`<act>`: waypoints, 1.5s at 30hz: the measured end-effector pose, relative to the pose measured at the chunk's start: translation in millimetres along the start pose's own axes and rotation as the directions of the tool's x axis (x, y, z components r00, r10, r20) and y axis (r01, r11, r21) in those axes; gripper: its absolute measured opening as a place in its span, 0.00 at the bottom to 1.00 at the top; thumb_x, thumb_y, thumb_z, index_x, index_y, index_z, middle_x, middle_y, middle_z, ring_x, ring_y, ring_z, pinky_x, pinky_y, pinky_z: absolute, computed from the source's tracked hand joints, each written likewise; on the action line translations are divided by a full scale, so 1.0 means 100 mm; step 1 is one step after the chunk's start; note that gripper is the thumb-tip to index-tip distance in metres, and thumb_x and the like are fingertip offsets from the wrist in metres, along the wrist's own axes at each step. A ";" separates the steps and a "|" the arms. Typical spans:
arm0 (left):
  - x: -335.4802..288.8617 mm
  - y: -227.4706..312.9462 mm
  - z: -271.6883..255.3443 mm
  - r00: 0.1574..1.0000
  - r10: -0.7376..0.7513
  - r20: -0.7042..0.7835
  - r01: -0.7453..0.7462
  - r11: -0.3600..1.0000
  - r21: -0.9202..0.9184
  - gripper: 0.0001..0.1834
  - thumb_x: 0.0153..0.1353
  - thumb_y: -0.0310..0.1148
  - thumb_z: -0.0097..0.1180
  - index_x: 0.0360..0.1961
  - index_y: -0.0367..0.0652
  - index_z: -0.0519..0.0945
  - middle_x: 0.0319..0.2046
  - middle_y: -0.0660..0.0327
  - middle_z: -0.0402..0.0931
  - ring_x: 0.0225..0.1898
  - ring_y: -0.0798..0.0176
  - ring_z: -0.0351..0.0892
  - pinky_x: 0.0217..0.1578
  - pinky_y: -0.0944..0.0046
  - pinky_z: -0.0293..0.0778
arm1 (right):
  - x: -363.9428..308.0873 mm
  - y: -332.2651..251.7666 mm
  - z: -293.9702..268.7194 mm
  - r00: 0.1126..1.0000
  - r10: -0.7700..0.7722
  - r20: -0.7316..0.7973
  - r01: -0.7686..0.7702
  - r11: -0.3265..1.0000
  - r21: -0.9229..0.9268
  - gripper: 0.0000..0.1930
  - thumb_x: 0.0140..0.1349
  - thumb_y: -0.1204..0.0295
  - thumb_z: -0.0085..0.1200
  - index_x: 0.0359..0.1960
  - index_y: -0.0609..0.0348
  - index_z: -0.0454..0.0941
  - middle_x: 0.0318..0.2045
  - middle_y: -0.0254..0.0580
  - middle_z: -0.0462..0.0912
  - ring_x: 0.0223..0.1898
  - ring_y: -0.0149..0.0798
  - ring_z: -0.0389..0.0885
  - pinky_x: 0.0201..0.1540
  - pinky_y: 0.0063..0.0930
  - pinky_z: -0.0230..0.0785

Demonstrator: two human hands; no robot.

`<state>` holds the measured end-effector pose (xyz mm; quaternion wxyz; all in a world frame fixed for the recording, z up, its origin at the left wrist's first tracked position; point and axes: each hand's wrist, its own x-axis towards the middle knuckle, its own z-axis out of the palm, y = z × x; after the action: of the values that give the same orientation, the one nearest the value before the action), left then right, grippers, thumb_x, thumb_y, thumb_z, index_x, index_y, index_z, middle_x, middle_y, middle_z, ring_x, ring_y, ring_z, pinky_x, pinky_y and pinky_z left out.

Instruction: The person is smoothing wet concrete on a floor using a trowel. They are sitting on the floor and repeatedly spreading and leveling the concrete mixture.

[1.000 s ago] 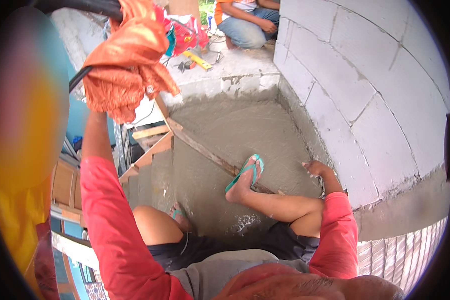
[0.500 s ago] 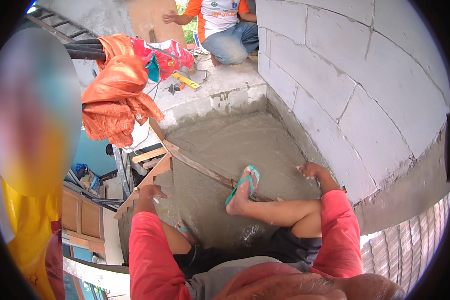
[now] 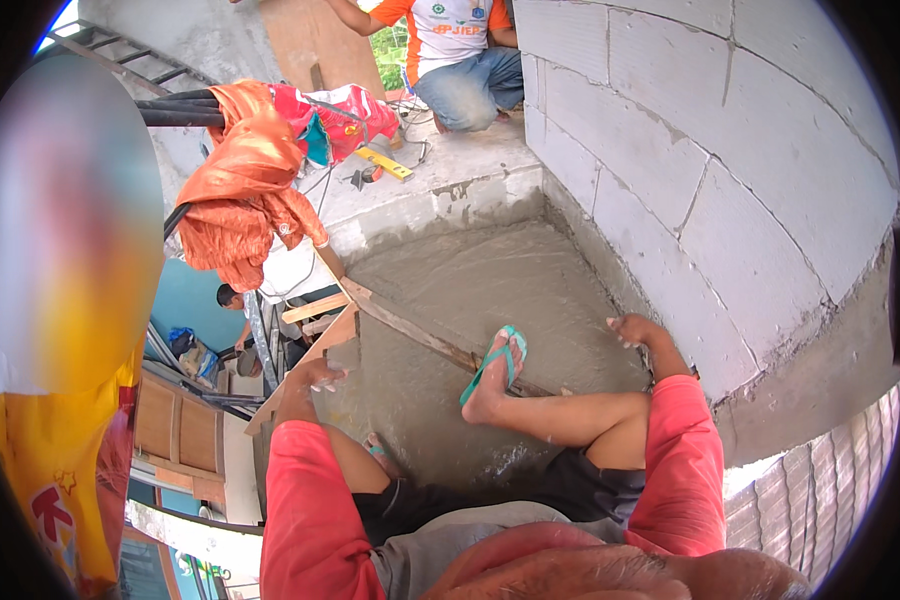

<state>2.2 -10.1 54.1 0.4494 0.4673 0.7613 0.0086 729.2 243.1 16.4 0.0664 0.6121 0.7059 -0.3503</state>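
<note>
Wooden strip (image 3: 410, 322) aslant over grey cement (image 3: 490, 265)

It runs far-left to near-right. The left hand (image 3: 317, 376) is on the strip's near side, the right hand (image 3: 634, 331) beyond its near end; neither clearly nearer. Both look loosely open, empty. A sandalled foot (image 3: 492, 372) hides part of the strip.

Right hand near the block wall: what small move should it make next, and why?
Perhaps brace the right hand against the block wall: it looks empty and nearby, while the right flip-flop appears set across the wooden board, so footing may be unsteady.
</note>
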 end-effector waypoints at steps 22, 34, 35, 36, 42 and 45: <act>0.07 -0.45 0.04 0.992 -0.127 0.006 0.127 0.991 -0.028 0.40 0.58 0.59 0.58 0.66 0.46 0.68 0.54 0.55 0.77 0.45 0.59 0.84 0.43 0.57 0.80 | 0.05 -0.06 0.02 0.986 -0.159 -0.043 0.159 0.987 -0.020 0.34 0.68 0.43 0.42 0.52 0.68 0.76 0.35 0.54 0.84 0.30 0.40 0.83 0.36 0.36 0.75; 0.26 -0.44 0.06 0.987 -0.161 0.023 0.160 0.987 0.033 0.41 0.59 0.66 0.53 0.56 0.39 0.77 0.52 0.54 0.78 0.47 0.59 0.83 0.39 0.55 0.81 | -0.20 -0.47 -0.07 0.831 -0.417 -0.368 0.402 0.908 -0.118 0.31 0.70 0.47 0.44 0.50 0.68 0.79 0.33 0.52 0.84 0.37 0.42 0.82 0.46 0.37 0.71; 0.17 -0.29 0.02 0.987 -0.160 0.004 0.160 0.985 0.059 0.40 0.57 0.66 0.54 0.52 0.37 0.79 0.49 0.55 0.80 0.45 0.60 0.83 0.38 0.57 0.81 | -0.29 -0.54 -0.13 0.838 -0.404 -0.367 0.396 0.913 -0.101 0.30 0.70 0.47 0.44 0.48 0.67 0.80 0.35 0.55 0.84 0.40 0.45 0.82 0.47 0.37 0.70; 0.12 0.04 0.08 0.994 -0.094 -0.058 0.097 0.994 0.047 0.39 0.58 0.64 0.55 0.56 0.39 0.77 0.49 0.56 0.80 0.43 0.61 0.84 0.37 0.58 0.80 | -0.40 -0.52 -0.19 0.854 -0.357 -0.378 0.355 0.932 -0.079 0.29 0.70 0.48 0.45 0.46 0.66 0.81 0.36 0.57 0.84 0.43 0.48 0.82 0.49 0.37 0.70; 0.07 -0.13 0.11 0.997 -0.006 -0.075 0.015 0.992 0.125 0.39 0.58 0.60 0.55 0.63 0.43 0.72 0.49 0.55 0.80 0.42 0.60 0.84 0.42 0.56 0.76 | -0.55 -1.01 -0.13 0.827 -0.350 -0.440 0.389 0.921 -0.003 0.23 0.68 0.55 0.52 0.23 0.64 0.75 0.18 0.38 0.71 0.24 0.30 0.66 0.30 0.29 0.62; 0.10 -0.06 0.10 0.995 0.092 -0.031 -0.083 0.976 0.202 0.37 0.58 0.59 0.56 0.61 0.43 0.74 0.47 0.53 0.81 0.41 0.58 0.84 0.45 0.54 0.75 | -0.49 -0.99 -0.07 0.787 -0.407 -0.464 0.441 0.897 -0.039 0.22 0.67 0.60 0.55 0.19 0.60 0.67 0.15 0.28 0.63 0.21 0.25 0.58 0.24 0.26 0.55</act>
<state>3.3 -10.0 39.2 0.3837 0.5431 0.7459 -0.0390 653.4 207.0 88.1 -0.2049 0.5050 0.8074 -0.2259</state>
